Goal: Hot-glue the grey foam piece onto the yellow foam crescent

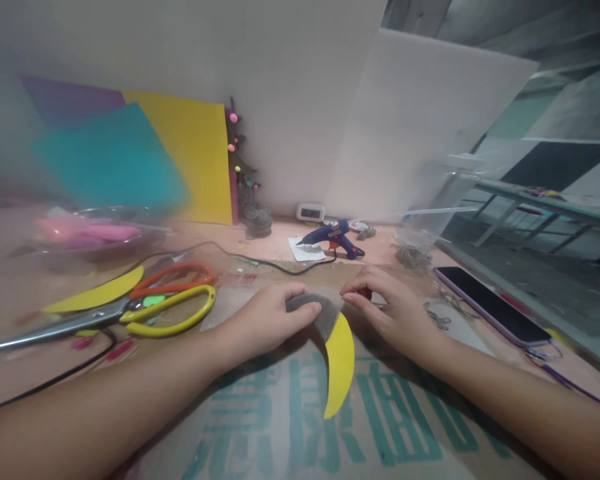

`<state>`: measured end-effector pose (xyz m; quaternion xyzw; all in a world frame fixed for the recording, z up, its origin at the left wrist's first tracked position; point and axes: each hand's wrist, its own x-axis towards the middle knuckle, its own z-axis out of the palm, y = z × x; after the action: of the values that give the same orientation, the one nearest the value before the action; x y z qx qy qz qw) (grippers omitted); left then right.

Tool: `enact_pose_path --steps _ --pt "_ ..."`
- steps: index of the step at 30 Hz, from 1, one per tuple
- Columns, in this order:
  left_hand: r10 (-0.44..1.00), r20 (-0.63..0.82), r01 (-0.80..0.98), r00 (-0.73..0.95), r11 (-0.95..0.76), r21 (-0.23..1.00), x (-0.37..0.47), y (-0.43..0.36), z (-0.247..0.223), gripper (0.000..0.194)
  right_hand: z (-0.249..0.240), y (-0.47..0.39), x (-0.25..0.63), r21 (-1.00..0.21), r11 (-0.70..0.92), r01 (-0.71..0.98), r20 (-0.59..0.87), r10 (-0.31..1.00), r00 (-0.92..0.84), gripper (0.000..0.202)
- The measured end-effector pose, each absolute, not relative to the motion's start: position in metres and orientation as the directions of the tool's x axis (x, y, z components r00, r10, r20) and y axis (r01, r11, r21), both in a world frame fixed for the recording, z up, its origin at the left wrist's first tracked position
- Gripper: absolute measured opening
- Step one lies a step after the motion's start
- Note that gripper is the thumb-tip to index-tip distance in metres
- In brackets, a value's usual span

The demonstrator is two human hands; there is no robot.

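Observation:
My left hand [280, 313] grips the upper end of a yellow paper crescent [341, 367], thumb on top and fingers behind. Grey material [325, 317], which looks like thread or yarn, covers that upper part, while the bare yellow tip points down toward me. Close on the right, my right hand [385, 300] is closed in a pinch beside the grey end. Whatever lies between its fingertips is too small to make out. Below both hands is a board [290, 427] with large green printed characters.
Large scissors [130, 312] and another yellow crescent [100, 290] lie at left. Behind my hands are a blue glue gun [330, 237] with its black cord, and a small white clock [311, 213]. A phone [490, 303] and a grey yarn bundle [414, 258] are at right.

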<state>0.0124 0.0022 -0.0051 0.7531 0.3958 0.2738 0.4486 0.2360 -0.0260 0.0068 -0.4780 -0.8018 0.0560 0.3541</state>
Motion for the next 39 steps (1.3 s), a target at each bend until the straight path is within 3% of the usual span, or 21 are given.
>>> enact_pose_path --steps 8,11,14,17,20,22,27,32,39 --pt "0.830 0.100 0.255 0.549 -0.280 0.926 0.013 0.002 -0.003 0.023 0.003 -0.026 0.235 -0.482 0.551 0.682 0.498 0.812 -0.304 0.016" --pt "0.874 0.058 0.232 0.482 -0.191 0.954 0.014 0.004 -0.006 0.027 0.001 -0.024 0.239 -0.608 0.500 0.617 0.507 0.842 -0.183 0.032" --pt "0.894 0.006 0.183 0.448 -0.099 0.978 0.014 0.005 -0.008 0.032 0.001 -0.023 0.245 -0.756 0.415 0.506 0.479 0.878 -0.004 0.028" --pt "0.896 -0.003 0.148 0.443 -0.070 0.987 0.015 0.004 -0.006 0.035 0.007 -0.026 0.245 -0.723 0.426 0.544 0.486 0.873 -0.038 0.022" --pt "0.893 0.000 0.134 0.451 -0.069 0.989 0.016 0.003 -0.003 0.034 0.013 -0.033 0.238 -0.653 0.396 0.646 0.350 0.914 -0.206 0.026" --pt "0.889 0.016 0.121 0.457 -0.080 0.989 0.015 0.002 -0.002 0.034 0.013 -0.036 0.233 -0.679 0.361 0.639 0.256 0.933 -0.254 0.026" --pt "0.855 0.063 0.146 0.514 -0.160 0.976 0.014 0.002 -0.007 0.031 0.006 -0.038 0.229 -0.786 0.263 0.559 0.164 0.961 -0.223 0.032" --pt "0.854 0.099 0.293 0.511 -0.281 0.914 0.013 0.000 -0.006 0.032 0.008 -0.040 0.227 -0.780 0.252 0.573 0.166 0.966 -0.199 0.031" --pt "0.846 0.124 0.287 0.518 -0.308 0.907 0.014 -0.002 -0.004 0.028 0.007 -0.040 0.227 -0.787 0.251 0.564 0.158 0.965 -0.209 0.031"
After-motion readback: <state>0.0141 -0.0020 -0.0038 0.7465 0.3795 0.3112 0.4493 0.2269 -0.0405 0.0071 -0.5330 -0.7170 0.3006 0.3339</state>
